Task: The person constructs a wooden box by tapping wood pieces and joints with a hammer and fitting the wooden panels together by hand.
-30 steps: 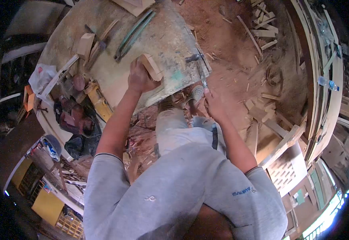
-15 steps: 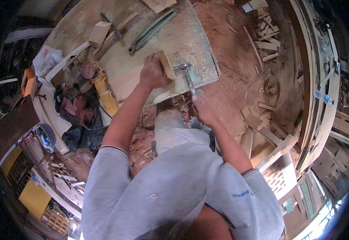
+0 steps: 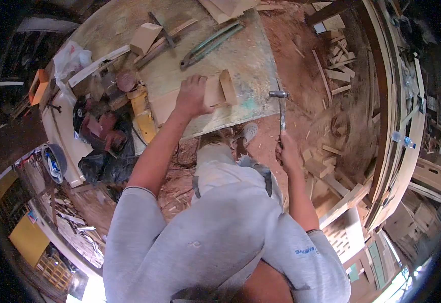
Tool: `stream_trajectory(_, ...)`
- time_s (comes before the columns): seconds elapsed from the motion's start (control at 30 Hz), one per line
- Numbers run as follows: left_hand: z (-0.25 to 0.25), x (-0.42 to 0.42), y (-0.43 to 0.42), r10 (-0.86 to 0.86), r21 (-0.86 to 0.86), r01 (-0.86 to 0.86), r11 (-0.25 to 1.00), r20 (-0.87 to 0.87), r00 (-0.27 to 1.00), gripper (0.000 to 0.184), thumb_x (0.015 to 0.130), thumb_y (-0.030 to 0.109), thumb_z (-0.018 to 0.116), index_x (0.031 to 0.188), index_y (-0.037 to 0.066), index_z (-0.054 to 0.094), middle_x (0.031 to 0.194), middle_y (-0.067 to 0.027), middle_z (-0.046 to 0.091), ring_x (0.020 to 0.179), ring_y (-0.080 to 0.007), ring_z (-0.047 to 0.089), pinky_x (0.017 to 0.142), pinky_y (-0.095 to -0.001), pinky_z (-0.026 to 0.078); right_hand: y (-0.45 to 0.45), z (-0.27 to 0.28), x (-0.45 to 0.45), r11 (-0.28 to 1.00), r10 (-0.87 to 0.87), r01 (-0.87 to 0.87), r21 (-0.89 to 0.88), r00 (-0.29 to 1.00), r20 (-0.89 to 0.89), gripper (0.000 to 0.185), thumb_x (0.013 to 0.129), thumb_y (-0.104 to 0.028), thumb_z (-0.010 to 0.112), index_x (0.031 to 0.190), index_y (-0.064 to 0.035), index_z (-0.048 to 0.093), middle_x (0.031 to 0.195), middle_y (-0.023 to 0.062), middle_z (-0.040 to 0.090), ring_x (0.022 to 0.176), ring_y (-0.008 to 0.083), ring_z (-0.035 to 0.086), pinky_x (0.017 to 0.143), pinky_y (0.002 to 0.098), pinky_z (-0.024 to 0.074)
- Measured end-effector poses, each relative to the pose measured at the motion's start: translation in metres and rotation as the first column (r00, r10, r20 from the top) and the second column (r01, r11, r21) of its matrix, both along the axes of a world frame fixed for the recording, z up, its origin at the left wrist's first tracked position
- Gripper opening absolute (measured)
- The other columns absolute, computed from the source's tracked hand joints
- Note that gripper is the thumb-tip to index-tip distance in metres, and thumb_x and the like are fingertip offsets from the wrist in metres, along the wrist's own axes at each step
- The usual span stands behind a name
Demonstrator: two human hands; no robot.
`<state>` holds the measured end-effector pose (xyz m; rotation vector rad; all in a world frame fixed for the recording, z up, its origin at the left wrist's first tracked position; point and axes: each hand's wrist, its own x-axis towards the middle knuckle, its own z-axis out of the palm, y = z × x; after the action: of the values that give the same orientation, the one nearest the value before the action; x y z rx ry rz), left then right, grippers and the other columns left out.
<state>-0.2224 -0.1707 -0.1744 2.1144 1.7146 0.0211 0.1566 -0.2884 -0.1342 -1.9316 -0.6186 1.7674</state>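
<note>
My left hand (image 3: pixel 192 96) lies across a flat wooden board (image 3: pixel 214 93) on the worktable, its fingers over the far edge and its thumb near the close edge. A short wooden piece (image 3: pixel 228 87) stands upright at the board's right end, just right of that hand. My right hand (image 3: pixel 288 154) is closed around the handle of a hammer (image 3: pixel 282 118). The hammer's metal head (image 3: pixel 279 94) points away from me, beside the table's right edge and apart from the wood.
A green metal tool (image 3: pixel 210 45), a wooden block (image 3: pixel 145 39) and strips lie farther back on the worktable (image 3: pixel 250 55). A yellow tool (image 3: pixel 143 116) and a white plastic bag (image 3: pixel 72 60) are at left. Wood offcuts (image 3: pixel 340 70) litter the ground at right.
The hammer has swung away to the right from the upright wooden piece. My left hand has let go of that piece and shifted left onto the board. The view has moved slightly.
</note>
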Motion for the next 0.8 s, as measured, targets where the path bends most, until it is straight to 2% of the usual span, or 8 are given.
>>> stream_trajectory(0.17,0.009,0.033,0.016,0.107,0.183,-0.095,0.979,-0.062,0.992,0.100,0.063,0.046,0.094,0.140,0.000,0.052,0.136,-0.0198,0.056,0.129,-0.0369,0.053,0.111,-0.0518,0.042,0.008,0.016,0.004,0.987,0.158,-0.160,-0.004,0.970,0.186,0.048,0.113,-0.053,0.047,0.099,-0.0103,0.062,0.061,-0.0016,0.046,0.050,0.0103,0.044,0.046,0.0292,0.0335)
stream_trajectory(0.23,0.013,0.054,0.022,0.159,0.332,-0.131,0.934,-0.058,0.986,0.087,0.068,0.041,0.091,0.136,0.000,0.055,0.131,-0.0193,0.058,0.125,-0.0367,0.056,0.107,-0.0511,0.044,0.010,0.003,0.006,0.966,0.203,-0.235,0.106,0.948,0.246,0.048,0.113,-0.051,0.047,0.098,-0.0085,0.062,0.061,-0.0010,0.049,0.048,0.0109,0.043,0.044,0.0309,0.0329)
stream_trajectory(0.33,0.006,0.076,0.024,0.138,0.414,-0.031,0.910,-0.232,0.963,0.065,0.079,0.032,0.084,0.128,0.000,0.058,0.124,-0.0165,0.063,0.118,-0.0338,0.060,0.103,-0.0473,0.047,0.021,0.004,0.002,0.969,0.180,-0.209,0.135,0.964,0.197,0.048,0.112,-0.054,0.048,0.100,-0.0087,0.059,0.058,-0.0024,0.043,0.041,0.0097,0.035,0.038,0.0298,0.0274)
stream_trajectory(0.53,0.033,0.088,0.019,0.094,0.147,-0.079,0.986,-0.099,0.991,0.037,0.091,0.025,0.071,0.122,0.006,0.065,0.108,-0.0159,0.072,0.105,-0.0355,0.070,0.086,-0.0474,0.057,0.052,0.008,0.007,0.988,0.131,-0.127,0.083,0.991,-0.039,0.049,0.113,-0.055,0.045,0.100,-0.0087,0.057,0.057,-0.0031,0.041,0.038,0.0102,0.032,0.035,0.0300,0.0252)
stream_trajectory(0.63,0.016,0.083,0.029,0.073,-0.083,-0.078,0.994,-0.058,0.996,0.040,0.093,0.033,0.077,0.125,0.012,0.065,0.104,-0.0172,0.074,0.094,-0.0389,0.073,0.079,-0.0542,0.059,0.073,0.008,0.006,0.999,-0.008,0.013,0.036,0.989,-0.148,0.050,0.113,-0.055,0.045,0.097,-0.0089,0.056,0.057,-0.0032,0.041,0.037,0.0111,0.032,0.035,0.0311,0.0261)
stream_trajectory(0.67,0.011,0.084,0.027,0.086,-0.052,-0.088,0.995,-0.052,0.995,0.039,0.093,0.034,0.076,0.124,0.012,0.066,0.102,-0.0169,0.074,0.092,-0.0388,0.074,0.078,-0.0545,0.059,0.078,0.006,0.006,0.998,-0.061,0.064,0.014,0.984,-0.165,0.050,0.113,-0.055,0.045,0.096,-0.0090,0.056,0.057,-0.0032,0.041,0.037,0.0114,0.032,0.035,0.0315,0.0265)
stream_trajectory(0.77,0.016,0.087,0.018,0.124,-0.024,-0.125,0.992,-0.050,0.991,0.034,0.095,0.033,0.074,0.122,0.014,0.067,0.099,-0.0155,0.076,0.091,-0.0382,0.075,0.076,-0.0547,0.060,0.080,-0.011,0.006,0.939,0.322,-0.325,0.110,0.946,0.046,0.050,0.112,-0.055,0.045,0.092,-0.0112,0.055,0.056,-0.0034,0.040,0.039,0.0118,0.033,0.036,0.0319,0.0263)
stream_trajectory(0.8,0.027,0.088,0.020,0.134,-0.051,-0.137,0.989,-0.056,0.989,0.032,0.095,0.032,0.072,0.122,0.015,0.067,0.102,-0.0144,0.076,0.094,-0.0379,0.075,0.078,-0.0542,0.060,0.087,-0.007,0.010,0.938,0.338,-0.338,0.070,0.941,0.015,0.049,0.112,-0.055,0.045,0.091,-0.0119,0.055,0.056,-0.0036,0.040,0.040,0.0120,0.034,0.037,0.0319,0.0261)
